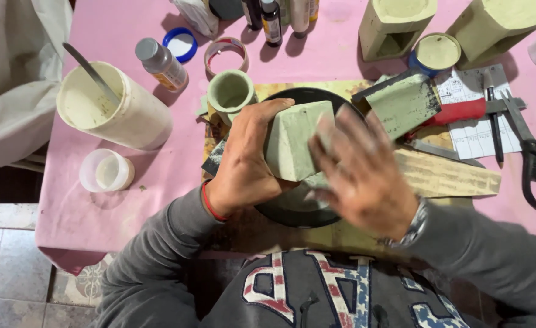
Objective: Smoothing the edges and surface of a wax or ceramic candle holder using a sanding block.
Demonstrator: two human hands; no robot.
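A: In the head view, what is held by the hands?

B: A pale green block (292, 143) with flat faces is gripped by the left hand (243, 161); the fingers are wrapped and pressed against its left side. The block is kept above a dark round dish (292, 209), near the front edge of the tabletop (98, 206), which is covered in pink.

A: And the right hand?

B: The right hand (362, 173) is seen blurred over the right side of the block. Its fingers (329, 136) are spread, and nothing is pinched by them. Whether the block is really touched cannot be told.

A: What is placed around?

B: A small green cup (230, 91) is found just behind the left hand. A large cream container (119, 109) with a stick in it is set toward the left edge, and a small white cup (106, 171) is near it. A green-stained scraper with a red handle (423, 109) is laid to the right of the block. Black scissors (535, 155) are lying at the right edge. Two tall green moulds (395, 24) are standing at the back edge.
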